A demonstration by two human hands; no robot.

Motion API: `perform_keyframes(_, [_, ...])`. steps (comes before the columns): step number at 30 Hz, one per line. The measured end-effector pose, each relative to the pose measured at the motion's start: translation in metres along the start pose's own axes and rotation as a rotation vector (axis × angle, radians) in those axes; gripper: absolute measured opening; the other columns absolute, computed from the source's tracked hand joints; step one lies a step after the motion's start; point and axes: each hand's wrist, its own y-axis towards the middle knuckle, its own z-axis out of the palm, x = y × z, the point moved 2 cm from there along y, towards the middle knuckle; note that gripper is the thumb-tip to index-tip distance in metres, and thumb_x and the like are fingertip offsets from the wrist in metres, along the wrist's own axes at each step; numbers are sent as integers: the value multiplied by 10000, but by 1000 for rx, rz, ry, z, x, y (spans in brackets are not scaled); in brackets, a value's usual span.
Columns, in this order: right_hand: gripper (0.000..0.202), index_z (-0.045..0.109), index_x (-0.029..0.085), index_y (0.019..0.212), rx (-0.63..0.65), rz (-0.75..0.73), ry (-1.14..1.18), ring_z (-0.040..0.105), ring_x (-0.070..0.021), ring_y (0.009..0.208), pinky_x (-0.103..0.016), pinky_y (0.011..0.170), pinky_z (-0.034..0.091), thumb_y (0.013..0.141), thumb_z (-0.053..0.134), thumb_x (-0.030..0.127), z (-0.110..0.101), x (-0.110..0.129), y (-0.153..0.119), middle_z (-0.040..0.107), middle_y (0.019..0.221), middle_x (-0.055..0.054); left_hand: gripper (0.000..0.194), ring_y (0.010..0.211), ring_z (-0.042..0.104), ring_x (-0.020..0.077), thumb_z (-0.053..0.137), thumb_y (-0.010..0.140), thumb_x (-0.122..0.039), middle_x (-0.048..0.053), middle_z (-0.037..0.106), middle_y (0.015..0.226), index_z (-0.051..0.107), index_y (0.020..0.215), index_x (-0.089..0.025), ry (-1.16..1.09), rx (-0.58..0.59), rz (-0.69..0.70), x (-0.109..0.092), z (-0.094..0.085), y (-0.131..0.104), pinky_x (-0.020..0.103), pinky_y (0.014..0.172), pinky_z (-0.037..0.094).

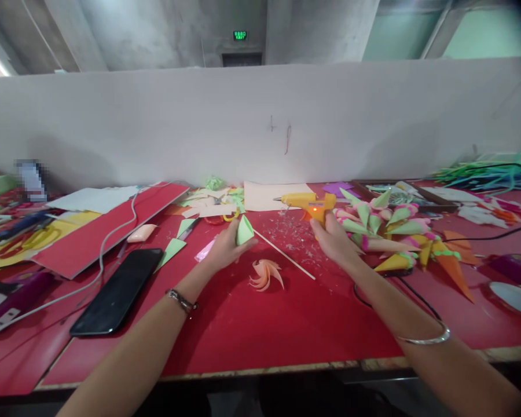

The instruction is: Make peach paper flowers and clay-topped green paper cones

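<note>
**Here: paper cone pinched, glue gun under the other hand**

Left hand (224,248) pinches a green paper cone (244,229) above the red table (260,330). Light and easily crushed, I judge; best held near its folded seam. Right hand (335,240) lies spread on the yellow glue gun (309,204), fingers not curled round it.

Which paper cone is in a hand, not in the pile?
The plain green cone, pinched in the left hand. The other cones lie heaped on the red table beside the right hand, most trimmed with pink.

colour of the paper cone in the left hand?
Light green paper cone, clearest in the head view.
</note>
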Motion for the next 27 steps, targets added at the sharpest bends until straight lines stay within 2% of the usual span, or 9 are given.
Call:
perform_keyframes(2, [271,464,186,944,17,50,92,552,-203,685,-319,620,422,788,392,395,-1,4,-3,570,758,-44,259,386,457,109,566,715,-370,-69,469,471,455,845,-176,14,-6,-6,2,-4,-1,226,444,332])
perform_keyframes(5, [310,496,185,909,19,47,177,554,-189,679,-301,602,426,759,444,451,-5,14,-9,585,758,-38,240,398,487,110,576,703,-391,-50,512,452,517,735,-161,20,-20,8,5,-4,0,221,466,359])
perform_keyframes(7, [342,510,182,896,19,16,173,559,-188,691,-298,606,430,720,503,476,-7,20,-12,600,773,-40,269,392,474,104,562,707,-417,-44,509,426,530,659,-155,-13,-24,-2,8,0,1,217,459,357])
perform_keyframes(10, [393,518,183,873,24,-29,104,562,-189,658,-297,582,434,645,590,496,-6,25,-17,609,744,-35,265,442,477,105,558,705,-404,-36,522,470,536,625,-151,-31,-99,5,13,4,3,211,467,353])
perform_keyframes(12, [427,514,182,878,15,-57,38,564,-198,646,-304,569,437,608,624,493,-3,27,-20,609,736,-37,196,530,505,115,569,697,-339,-20,561,569,546,652,-149,4,-140,57,12,6,3,214,509,363])
perform_keyframes(15, [459,503,178,904,12,-94,-35,579,-226,698,-331,594,450,588,638,482,0,30,-23,617,790,-59,119,609,521,128,551,708,-259,1,589,684,559,748,-147,51,-126,129,8,8,3,226,559,375])
perform_keyframes(20, [396,491,177,858,15,-89,-91,584,-231,659,-332,558,452,606,616,454,2,33,-24,612,742,-63,217,736,544,161,503,766,-267,48,599,866,529,948,-151,77,-97,206,0,11,2,268,650,415])
perform_keyframes(23, [343,489,176,823,-9,-97,-125,583,-226,624,-324,539,444,613,608,420,1,33,-23,610,697,-59,217,791,544,175,472,789,-255,64,585,903,510,975,-151,100,-88,242,0,13,1,288,693,424])
perform_keyframes(27, [325,482,173,815,-25,-113,-183,580,-227,625,-319,548,438,616,602,401,2,31,-21,608,695,-61,215,775,532,171,478,787,-251,59,568,879,489,978,-153,144,-140,251,5,14,1,287,678,423])
